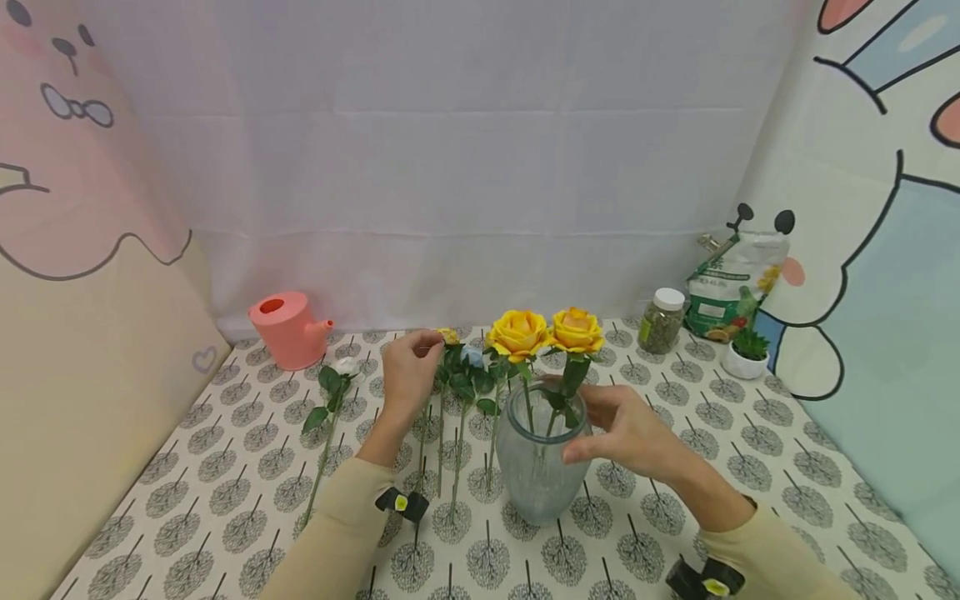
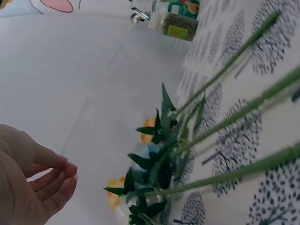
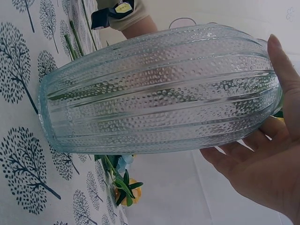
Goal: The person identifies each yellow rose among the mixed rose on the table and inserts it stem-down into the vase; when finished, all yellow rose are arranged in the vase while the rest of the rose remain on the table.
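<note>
Head view: right hand point(image 1: 630, 433) cups upright vase point(image 1: 536, 467); left hand point(image 1: 408, 371) loosely open.

Lighting was soft and even all over, pretty bright, with barely any shadows on the tablecloth point(image 1: 225, 467). The head view bowed at the edges like a fisheye lens. In the left wrist shot the left hand point(image 2: 28, 183) was blurry and the stems point(image 2: 243, 112) beside it went soft. The right wrist view was sharp on the glass vase point(image 3: 159, 89), with small highlights on its bumps.
</note>
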Available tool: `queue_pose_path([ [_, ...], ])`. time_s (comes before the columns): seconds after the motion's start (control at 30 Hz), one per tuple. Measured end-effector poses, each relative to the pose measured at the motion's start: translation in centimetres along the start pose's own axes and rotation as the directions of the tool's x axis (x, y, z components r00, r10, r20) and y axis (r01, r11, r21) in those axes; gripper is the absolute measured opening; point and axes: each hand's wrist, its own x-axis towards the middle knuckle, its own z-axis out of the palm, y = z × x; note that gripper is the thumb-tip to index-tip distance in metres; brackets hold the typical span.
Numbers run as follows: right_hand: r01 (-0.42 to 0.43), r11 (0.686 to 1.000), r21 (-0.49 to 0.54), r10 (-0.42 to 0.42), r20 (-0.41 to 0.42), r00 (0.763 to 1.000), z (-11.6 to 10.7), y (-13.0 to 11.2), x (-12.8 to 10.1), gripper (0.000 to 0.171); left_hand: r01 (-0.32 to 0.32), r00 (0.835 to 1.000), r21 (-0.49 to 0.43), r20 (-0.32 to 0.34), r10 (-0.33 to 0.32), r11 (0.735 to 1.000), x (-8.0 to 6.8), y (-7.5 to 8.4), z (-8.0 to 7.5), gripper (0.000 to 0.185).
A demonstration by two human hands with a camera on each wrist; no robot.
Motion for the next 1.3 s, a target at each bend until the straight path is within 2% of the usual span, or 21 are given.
queue_pose_path([
  [0.1, 0.012, 1.0, 0.004, -0.012, 0.004, 1.0, -0.1, 0.0, 0.1, 0.07, 0.033, 0.999, 0.109, 0.001, -0.033, 0.993, 0.4, -1.3, 0.2, 0.014],
  [0.17, 0.024, 1.0, 0.01, -0.024, 0.007, 1.0, -0.1, 0.0, 0.1, 0.068, 0.055, 0.998, 0.155, 0.023, -0.059, 0.986, 0.5, -2.1, 0.4, 0.016],
  [0.33, 0.03, 0.999, 0.017, -0.03, 0.009, 1.0, -0.1, 0.0, 0.1, 0.067, 0.058, 0.992, 0.22, 0.094, -0.08, 0.974, 0.6, -3.5, 0.7, 0.021],
  [0.5, 0.037, 0.999, 0.021, -0.037, 0.011, 0.999, 0.0, 0.1, 0.1, 0.067, 0.061, 0.982, 0.231, 0.162, -0.1, 0.971, 0.5, -4.3, 1.1, 0.03],
  [0.6, 0.042, 0.999, 0.028, -0.043, 0.012, 0.999, 0.0, 0.1, 0.1, 0.066, 0.063, 0.978, 0.238, 0.178, -0.107, 0.969, 0.5, -4.7, 1.3, 0.033],
  [0.97, 0.04, 0.999, 0.037, -0.04, 0.013, 0.999, 0.0, 0.2, 0.2, 0.067, 0.007, 0.98, 0.26, 0.188, -0.058, 0.965, 0.2, -5.7, 1.8, 0.036],
  [1.17, 0.039, 0.999, 0.03, -0.039, 0.013, 0.999, 0.0, 0.2, 0.2, 0.066, 0.012, 0.978, 0.252, 0.197, -0.064, 0.968, 0.2, -5.9, 1.9, 0.039],
  [1.3, 0.032, 0.999, 0.024, -0.033, 0.011, 0.999, 0.0, 0.2, 0.2, 0.066, 0.047, 0.978, 0.244, 0.184, -0.094, 0.969, 0.4, -6.1, 1.8, 0.04],
])
